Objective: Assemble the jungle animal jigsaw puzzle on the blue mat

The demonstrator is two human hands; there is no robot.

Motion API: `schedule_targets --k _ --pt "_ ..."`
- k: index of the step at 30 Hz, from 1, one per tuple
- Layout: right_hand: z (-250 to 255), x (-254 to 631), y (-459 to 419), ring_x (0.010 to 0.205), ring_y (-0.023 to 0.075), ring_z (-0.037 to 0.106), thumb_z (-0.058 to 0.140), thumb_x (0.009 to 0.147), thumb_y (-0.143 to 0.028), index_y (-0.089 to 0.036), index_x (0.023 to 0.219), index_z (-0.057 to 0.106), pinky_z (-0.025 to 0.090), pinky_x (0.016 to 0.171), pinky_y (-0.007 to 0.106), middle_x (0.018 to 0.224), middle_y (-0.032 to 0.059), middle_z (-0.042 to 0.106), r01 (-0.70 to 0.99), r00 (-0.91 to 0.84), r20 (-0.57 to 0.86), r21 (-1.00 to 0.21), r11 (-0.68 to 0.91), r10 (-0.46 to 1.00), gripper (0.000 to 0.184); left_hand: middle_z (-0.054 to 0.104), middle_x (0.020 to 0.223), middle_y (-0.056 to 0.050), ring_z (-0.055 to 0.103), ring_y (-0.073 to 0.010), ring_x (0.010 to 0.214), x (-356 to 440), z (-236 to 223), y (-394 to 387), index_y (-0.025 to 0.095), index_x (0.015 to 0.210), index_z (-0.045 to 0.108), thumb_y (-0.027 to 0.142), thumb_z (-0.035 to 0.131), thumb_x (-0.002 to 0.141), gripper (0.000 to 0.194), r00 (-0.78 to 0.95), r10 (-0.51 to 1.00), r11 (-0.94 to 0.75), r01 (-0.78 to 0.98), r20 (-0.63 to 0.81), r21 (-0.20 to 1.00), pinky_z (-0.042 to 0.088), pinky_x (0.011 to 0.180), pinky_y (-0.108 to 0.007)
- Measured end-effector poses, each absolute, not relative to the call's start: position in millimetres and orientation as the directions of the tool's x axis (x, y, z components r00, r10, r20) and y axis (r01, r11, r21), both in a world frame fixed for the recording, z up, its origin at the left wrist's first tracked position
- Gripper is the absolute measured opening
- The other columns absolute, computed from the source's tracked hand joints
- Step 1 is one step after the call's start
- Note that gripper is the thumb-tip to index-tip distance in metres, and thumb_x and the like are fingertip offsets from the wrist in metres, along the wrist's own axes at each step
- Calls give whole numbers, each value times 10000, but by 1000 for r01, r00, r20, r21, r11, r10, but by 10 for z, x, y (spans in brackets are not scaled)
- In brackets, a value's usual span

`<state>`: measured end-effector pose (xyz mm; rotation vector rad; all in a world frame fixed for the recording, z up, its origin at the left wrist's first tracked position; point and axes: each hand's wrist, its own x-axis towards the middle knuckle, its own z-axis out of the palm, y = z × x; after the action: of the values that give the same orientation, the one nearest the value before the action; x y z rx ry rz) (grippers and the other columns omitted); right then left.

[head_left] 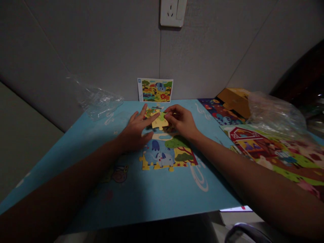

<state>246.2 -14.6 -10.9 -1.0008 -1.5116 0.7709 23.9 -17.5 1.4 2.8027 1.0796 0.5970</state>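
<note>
Thumb and fingers of my right hand (pixel 183 123) pinch the right edge of a yellow jigsaw piece (pixel 159 123). My left hand (pixel 136 131) has its fingers spread, and the index fingertip reaches to the upper left of that piece. Other loose pieces (pixel 149 112) lie just behind, partly hidden by the hands. Closer to me lies a joined section of puzzle (pixel 162 157) with blue elephants, green bushes and a red tree trunk. Against the wall leans a picture card (pixel 155 90) with an animal scene.
Clear plastic wrapping (pixel 100 101) lies at the back left of the blue table (pixel 162 199). To the right are a farm picture (pixel 273 152), a dark blue picture sheet (pixel 211 108), an opened yellow box (pixel 234 101) and more clear plastic (pixel 278 109). The wall carries a socket (pixel 172 13).
</note>
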Motion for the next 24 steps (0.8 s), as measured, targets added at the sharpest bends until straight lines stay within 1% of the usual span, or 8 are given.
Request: schedule_targets --k 3,7,9,12,14,17,22,24 --pt "-127 2440 -168 590 111 526 669 797 -381 -204 893 635 446 566 260 714 -26 598 223 -79 421 -876 428 903 205 326 1652 -193 157 -379 1569 230 -9 -156 140 1578 380 192 525 863 731 671 653 -752 631 352 191 215 1217 -629" --pt "-117 2567 -82 662 146 580 623 831 -347 -190 897 683 470 651 289 761 7 672 404 20 486 -803 437 874 181 296 1667 -185 72 -408 1574 236 -54 -129 123 1634 205 231 541 858 852 627 711 -699 681 319 218 202 1225 -628" --pt "-96 2671 -22 712 171 612 592 847 -301 -173 914 714 478 712 311 807 40 710 561 194 505 -761 327 841 190 283 1668 -204 24 -428 1570 244 -53 -120 95 1642 119 267 547 865 903 567 770 -634 731 291 251 202 1226 -628" --pt "-74 2814 41 796 217 651 573 869 -272 -154 942 764 479 776 341 873 97 742 752 328 407 -658 25 853 236 344 1634 -223 1 -432 1568 251 -30 -113 67 1638 102 289 534 882 899 506 824 -563 780 256 272 214 1225 -625" --pt "-63 2860 47 906 258 665 588 873 -281 -170 965 792 481 819 361 954 131 743 838 325 328 -534 -110 887 249 361 1624 -227 2 -432 1567 252 -18 -113 56 1634 124 288 529 884 883 496 834 -549 792 243 267 221 1227 -618" --pt "-16 2815 -19 1075 309 637 600 890 -328 -201 1041 798 476 882 394 1105 172 704 923 272 344 -357 -142 899 279 331 1643 -217 11 -434 1567 250 -19 -116 60 1631 153 289 536 877 876 496 834 -548 795 242 259 226 1229 -613" --pt "83 2550 -273 996 323 664 657 840 -622 -107 1208 673 501 823 398 1112 213 693 969 154 264 -228 -93 952 633 305 1663 -183 17 -436 1565 240 -44 -115 97 1632 178 286 557 864 877 515 817 -573 775 259 266 215 1237 -609" --pt "81 2489 -338 999 335 669 705 804 -627 -87 1208 640 507 792 392 1139 236 687 976 137 217 -194 -95 967 677 340 1648 -181 23 -436 1565 239 -52 -115 100 1631 185 280 561 860 877 523 812 -581 768 258 271 215 1236 -612"
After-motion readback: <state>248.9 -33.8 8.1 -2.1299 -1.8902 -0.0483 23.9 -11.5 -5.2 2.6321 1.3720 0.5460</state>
